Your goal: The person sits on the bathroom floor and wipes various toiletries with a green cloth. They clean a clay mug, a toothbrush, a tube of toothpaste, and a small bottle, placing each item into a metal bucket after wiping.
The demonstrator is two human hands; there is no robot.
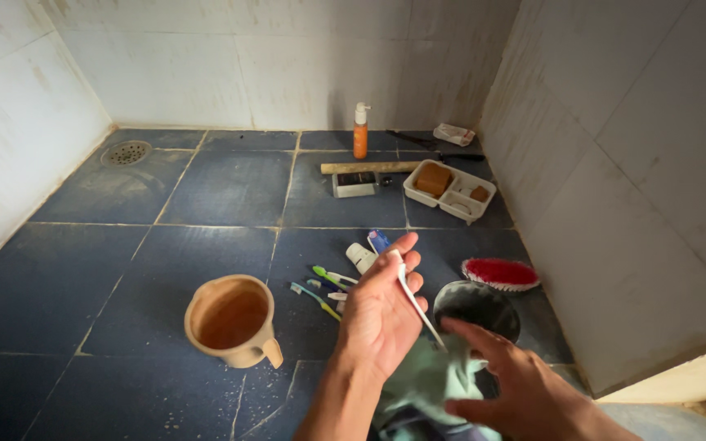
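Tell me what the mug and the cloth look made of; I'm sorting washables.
The tan mug looks like plastic: matte, evenly coloured, with a moulded handle, though glazed clay can't be ruled out. The pale green cloth under the right hand looks like soft woven fabric, since it bunches into loose folds.

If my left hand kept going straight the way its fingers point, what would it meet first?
Probably the blue and white tube lying on the dark blue tile floor just beyond the left hand, though depth is unclear. That hand holds a white toothbrush.
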